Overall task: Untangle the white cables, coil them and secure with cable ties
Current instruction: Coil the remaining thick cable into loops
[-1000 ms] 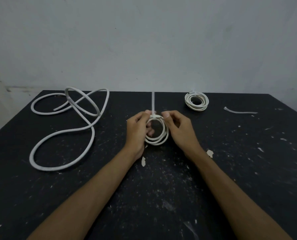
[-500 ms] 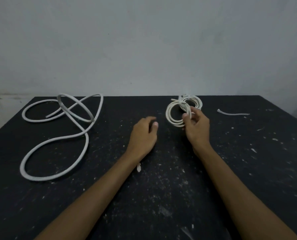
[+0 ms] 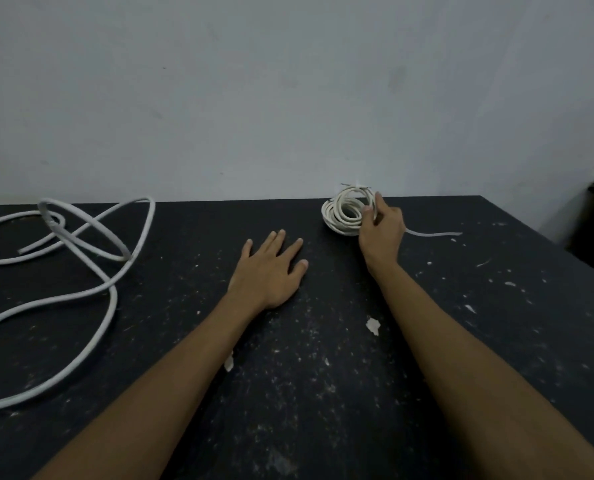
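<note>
On the dark, speckled counter (image 3: 323, 393) the left hand (image 3: 271, 268) lies flat, fingers spread, with bare room around it. The loose white cable (image 3: 91, 251) sprawls left, cut off by the frame edge. Farther back, the right hand (image 3: 380, 230) pinches the coiled cables (image 3: 344, 213) near the far edge, hiding part of a cable tie (image 3: 434, 233).

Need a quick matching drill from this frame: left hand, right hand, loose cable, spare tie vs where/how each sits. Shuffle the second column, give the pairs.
Things:
1. left hand
2. right hand
3. loose white cable
4. spare cable tie

States:
A. sprawled in open loops at the table's left
B. flat, palm down, on the black table
C. lying straight, right of the coils
D. gripping the stacked coils at the far edge

Pairs: 1-B, 2-D, 3-A, 4-C
</note>
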